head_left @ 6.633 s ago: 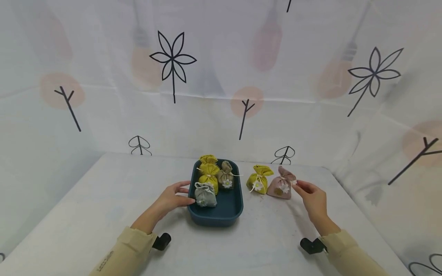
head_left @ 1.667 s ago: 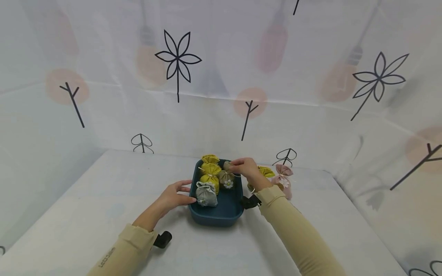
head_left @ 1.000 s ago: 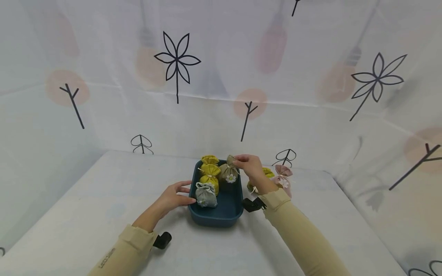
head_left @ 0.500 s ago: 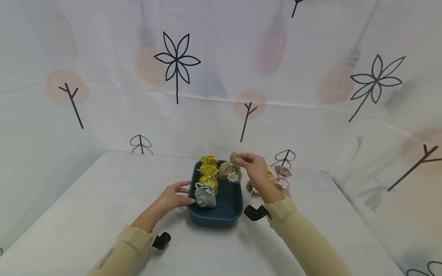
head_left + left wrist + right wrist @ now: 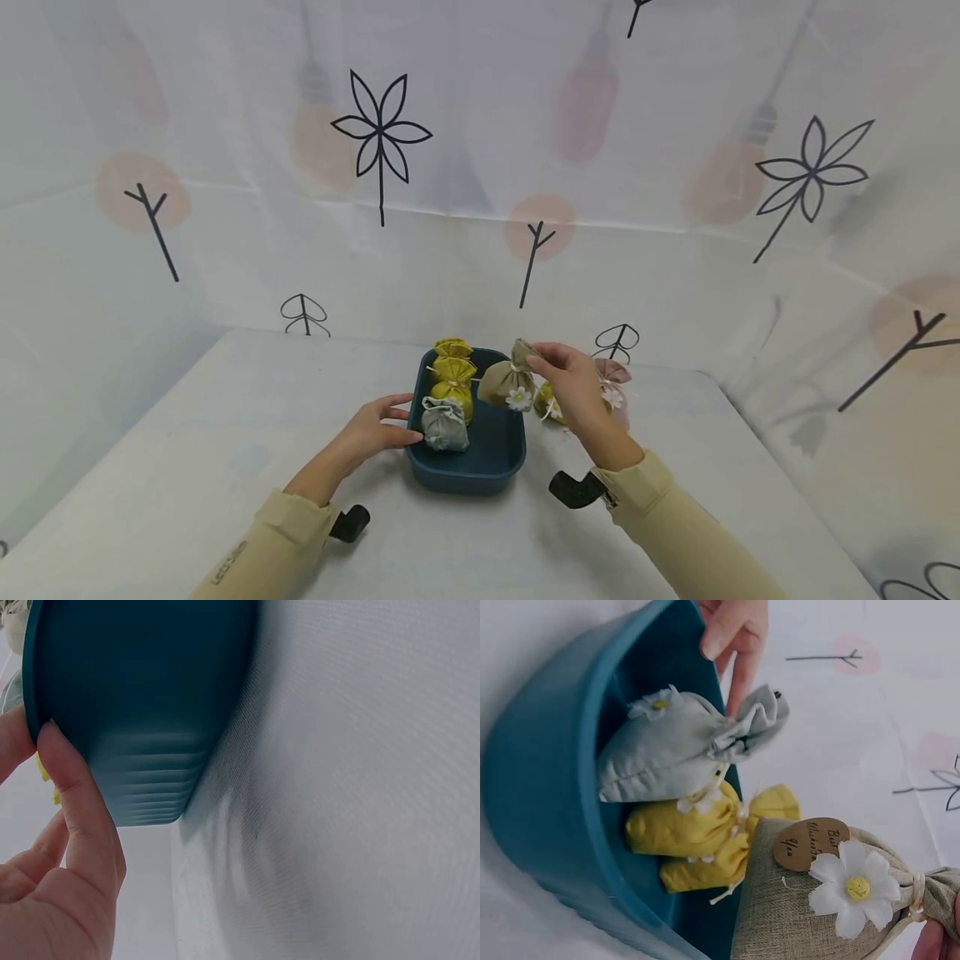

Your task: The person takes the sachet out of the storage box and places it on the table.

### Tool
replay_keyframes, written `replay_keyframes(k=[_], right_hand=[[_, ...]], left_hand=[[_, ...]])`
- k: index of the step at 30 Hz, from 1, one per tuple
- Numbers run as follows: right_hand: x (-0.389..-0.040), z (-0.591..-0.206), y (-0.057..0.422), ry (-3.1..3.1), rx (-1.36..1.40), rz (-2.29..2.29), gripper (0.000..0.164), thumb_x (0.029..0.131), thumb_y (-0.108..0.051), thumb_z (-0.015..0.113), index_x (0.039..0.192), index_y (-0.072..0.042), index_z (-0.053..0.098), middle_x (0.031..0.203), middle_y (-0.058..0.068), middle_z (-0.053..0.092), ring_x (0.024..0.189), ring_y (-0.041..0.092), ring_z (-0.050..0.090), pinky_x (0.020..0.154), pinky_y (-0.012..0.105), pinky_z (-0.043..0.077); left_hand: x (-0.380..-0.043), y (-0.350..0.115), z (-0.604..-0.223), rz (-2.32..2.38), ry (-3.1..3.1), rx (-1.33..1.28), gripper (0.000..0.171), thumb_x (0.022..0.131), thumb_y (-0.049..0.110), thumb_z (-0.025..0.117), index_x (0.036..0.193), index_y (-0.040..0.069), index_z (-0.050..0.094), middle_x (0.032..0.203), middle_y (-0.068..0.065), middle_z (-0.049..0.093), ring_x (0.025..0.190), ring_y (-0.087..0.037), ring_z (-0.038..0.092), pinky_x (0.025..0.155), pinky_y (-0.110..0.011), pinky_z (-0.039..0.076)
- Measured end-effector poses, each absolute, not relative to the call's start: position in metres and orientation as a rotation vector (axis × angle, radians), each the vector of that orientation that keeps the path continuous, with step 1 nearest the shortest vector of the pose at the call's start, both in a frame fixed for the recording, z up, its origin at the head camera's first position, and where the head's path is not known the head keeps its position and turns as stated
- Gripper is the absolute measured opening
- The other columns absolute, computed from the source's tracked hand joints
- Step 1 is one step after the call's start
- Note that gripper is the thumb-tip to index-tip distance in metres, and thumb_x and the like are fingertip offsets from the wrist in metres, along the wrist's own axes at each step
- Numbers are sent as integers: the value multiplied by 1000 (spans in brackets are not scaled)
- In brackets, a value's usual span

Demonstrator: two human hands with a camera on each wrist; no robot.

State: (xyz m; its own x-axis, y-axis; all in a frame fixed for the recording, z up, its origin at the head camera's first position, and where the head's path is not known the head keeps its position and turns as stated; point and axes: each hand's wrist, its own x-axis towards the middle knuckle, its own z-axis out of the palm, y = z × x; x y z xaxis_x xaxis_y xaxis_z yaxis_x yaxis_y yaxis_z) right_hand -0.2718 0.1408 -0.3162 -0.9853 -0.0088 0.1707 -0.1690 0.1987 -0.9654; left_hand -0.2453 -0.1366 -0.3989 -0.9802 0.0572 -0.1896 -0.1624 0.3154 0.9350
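My right hand (image 5: 577, 387) pinches the gathered neck of a brownish-beige drawstring sachet (image 5: 810, 900), holding it up over the right side of a dark teal plastic bin (image 5: 468, 482). A white fabric daisy and a small round printed tag show on this sachet. With thumb and fingers, my left hand (image 5: 79, 847) grips the bin's left rim. Inside, along the left side, sit a pale grey-green sachet (image 5: 446, 425) in front and two yellow sachets (image 5: 682, 825) behind it.
Right of the bin stand another yellow sachet (image 5: 550, 403) and a pink sachet (image 5: 617, 396), both partly hidden by my right hand. A white patterned sheet (image 5: 442, 267) hangs behind the white table (image 5: 225, 450).
My right hand left the pink sachet, took hold of the brownish-beige one in the bin, lifted it and drew it rightward and nearer. My left hand stays on the rim.
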Motion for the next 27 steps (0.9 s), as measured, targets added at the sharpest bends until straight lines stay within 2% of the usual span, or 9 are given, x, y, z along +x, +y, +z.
replay_keyframes(k=[10, 14, 21, 27], right_hand=[[-254, -319, 156, -2277, 185, 1906, 27, 91, -4, 59, 115, 8, 58, 107, 15, 60, 91, 12, 55, 77, 18, 48], [-249, -321, 166, -2263, 189, 1883, 27, 91, -2, 57, 115, 11, 57, 105, 15, 58, 88, 10, 54, 75, 17, 47], [-246, -330, 181, -2234, 127, 1845, 28, 89, -1, 60, 113, 13, 58, 91, 4, 60, 81, 5, 54, 69, 17, 48], [-244, -338, 192, -2208, 107, 1847, 29, 89, 0, 60, 113, 16, 55, 89, -1, 59, 79, 3, 53, 66, 14, 47]], left_hand=[[-245, -136, -399, 1720, 2404, -100, 74, 73, 19, 80, 138, 15, 45, 122, -14, 53, 91, -19, 61, 83, -41, 50], [-245, -136, -399, 1716, 2410, -101, 73, 74, 19, 80, 137, 15, 45, 122, -14, 53, 91, -20, 61, 82, -41, 51], [-245, -136, -398, 1708, 2417, -105, 73, 74, 19, 80, 137, 15, 45, 122, -13, 53, 92, -20, 60, 83, -43, 50], [-245, -137, -399, 1717, 2410, -104, 74, 73, 19, 81, 137, 15, 45, 121, -13, 53, 92, -20, 60, 84, -43, 50]])
